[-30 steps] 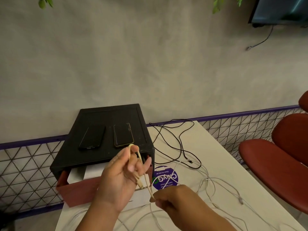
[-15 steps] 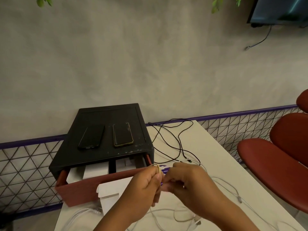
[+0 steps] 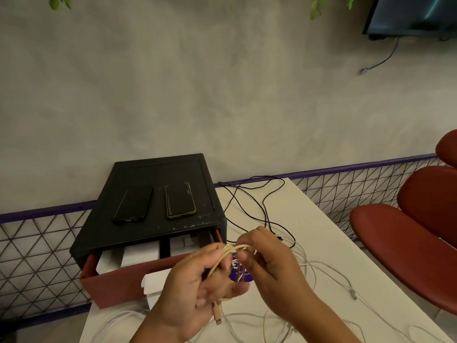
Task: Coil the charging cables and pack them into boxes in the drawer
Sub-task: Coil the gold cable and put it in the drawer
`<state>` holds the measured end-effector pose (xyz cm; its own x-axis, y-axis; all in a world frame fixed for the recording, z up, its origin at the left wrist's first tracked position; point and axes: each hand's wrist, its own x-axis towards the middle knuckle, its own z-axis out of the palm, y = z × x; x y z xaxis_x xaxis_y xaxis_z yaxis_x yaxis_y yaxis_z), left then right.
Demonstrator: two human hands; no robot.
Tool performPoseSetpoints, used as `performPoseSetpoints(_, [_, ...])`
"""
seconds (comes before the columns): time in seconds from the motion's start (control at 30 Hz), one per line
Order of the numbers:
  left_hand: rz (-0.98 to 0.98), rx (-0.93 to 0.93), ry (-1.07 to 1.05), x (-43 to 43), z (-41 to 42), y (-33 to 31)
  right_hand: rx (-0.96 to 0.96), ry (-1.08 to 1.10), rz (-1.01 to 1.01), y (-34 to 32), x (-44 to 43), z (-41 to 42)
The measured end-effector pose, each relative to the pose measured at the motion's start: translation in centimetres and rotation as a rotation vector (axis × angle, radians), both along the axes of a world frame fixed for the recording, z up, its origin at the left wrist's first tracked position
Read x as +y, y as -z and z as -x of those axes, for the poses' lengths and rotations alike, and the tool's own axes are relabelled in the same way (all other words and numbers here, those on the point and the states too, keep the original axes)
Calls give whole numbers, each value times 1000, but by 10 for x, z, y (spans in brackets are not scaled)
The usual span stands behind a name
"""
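A cream charging cable [image 3: 223, 258] is looped into a small coil above the white table [image 3: 329, 229]. My left hand [image 3: 193, 290] holds the coil, and the plug end hangs below its palm. My right hand [image 3: 267, 263] pinches the top of the coil from the right. Behind the hands, the red drawer [image 3: 116, 284] of a black cabinet [image 3: 153, 169] stands pulled out, with white boxes [image 3: 138, 256] inside. An open white box [image 3: 154, 285] lies on the table in front of the drawer, partly hidden by my left hand.
Two dark phones [image 3: 133, 204] lie on the cabinet top. Black cables [image 3: 262, 206] trail over the far table, and loose white cables [image 3: 329, 276] spread to the right and front. A red chair [image 3: 408, 233] stands at the right. A wire fence runs behind.
My hands came together in front of the drawer and rose a little. The long cream loop once stretched between them is now gathered into a tight coil held by both hands.
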<state>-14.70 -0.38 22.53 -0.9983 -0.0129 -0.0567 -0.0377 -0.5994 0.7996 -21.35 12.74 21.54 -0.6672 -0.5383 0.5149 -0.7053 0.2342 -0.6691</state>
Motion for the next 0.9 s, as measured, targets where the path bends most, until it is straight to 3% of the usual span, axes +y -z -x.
performPoseSetpoints(0.2, [-144,-24,-27,-2,-1,-2,-140,-16,-68,-1,-5,-14])
performPoseSetpoints(0.3, [-47,-69,-153,1,0,-4,-162,-13,-125,-6,-8,-15])
performPoseSetpoints(0.5, [322,-53,-366,4,4,1,-247,-42,5,-15,-9,-15])
performPoseSetpoints(0.6, [394,-77,-449,7,5,0,-330,-24,49,-15,-10,-17])
performPoseSetpoints(0.67, [391,-100,-452,9,4,-3,-207,19,-3,-14,-11,-20])
performPoseSetpoints(0.8, [304,-128,-385,14,0,-8,341,140,-324,-6,-14,-15])
performPoseSetpoints(0.9, [217,-148,-338,16,-1,-10,444,221,-348,2,-16,-11])
